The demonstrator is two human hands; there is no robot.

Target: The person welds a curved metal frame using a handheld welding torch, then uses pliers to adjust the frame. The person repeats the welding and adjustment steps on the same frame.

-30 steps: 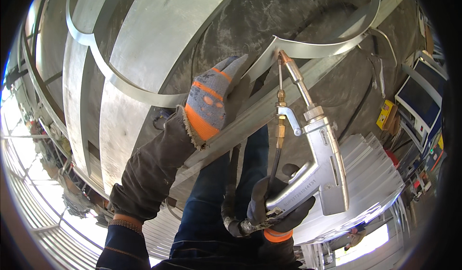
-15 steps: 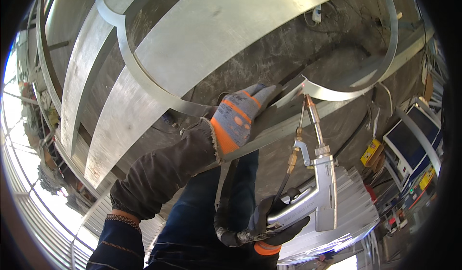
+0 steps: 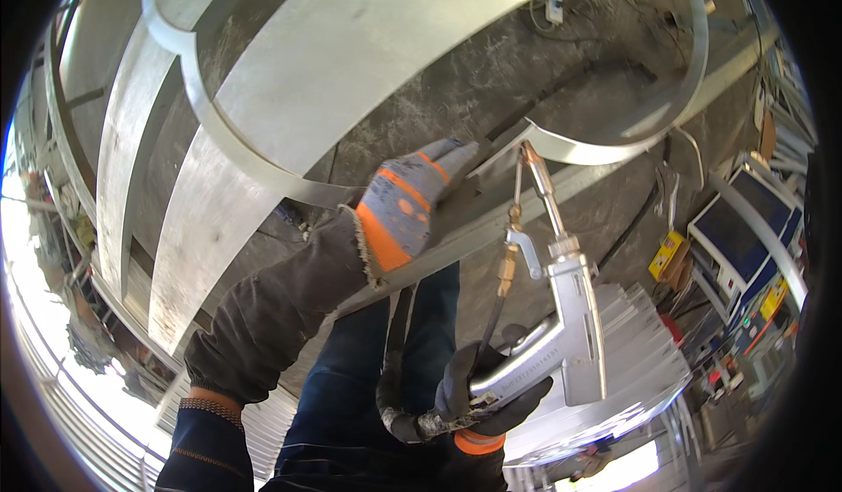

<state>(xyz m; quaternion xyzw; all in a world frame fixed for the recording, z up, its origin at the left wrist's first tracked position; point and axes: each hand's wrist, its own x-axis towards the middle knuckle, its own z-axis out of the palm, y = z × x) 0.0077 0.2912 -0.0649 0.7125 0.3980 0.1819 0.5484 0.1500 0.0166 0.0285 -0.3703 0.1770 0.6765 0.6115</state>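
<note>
Our right hand [image 3: 491, 395], in a dark glove with an orange cuff, is wrapped tight around the grip of one silver handheld welding gun [image 3: 561, 334]; the fingers are curled fully closed on the handle. The gun points upward, and its copper nozzle [image 3: 532, 160] ends just beside the joint where a curved metal strip [image 3: 605, 152] meets a straight steel bar [image 3: 478, 233]. One black hose [image 3: 399, 352] hangs from the gun's base.

Our left hand [image 3: 408, 207], in a grey and orange glove over a long dark sleeve, lies flat on the steel bar, fingers extended toward the joint and pressed together, pinching nothing. We count two gloved hands, one gun and one nozzle.

Outward, several broad curved sheet-metal bands [image 3: 307, 71] arch over the concrete floor [image 3: 491, 80]. At right stand two box-shaped machines with dark screens [image 3: 737, 229].

Compared with the frame half a second earlier, the nozzle tip has moved up to the joint, and the left glove has slid a little nearer to it along the bar.
</note>
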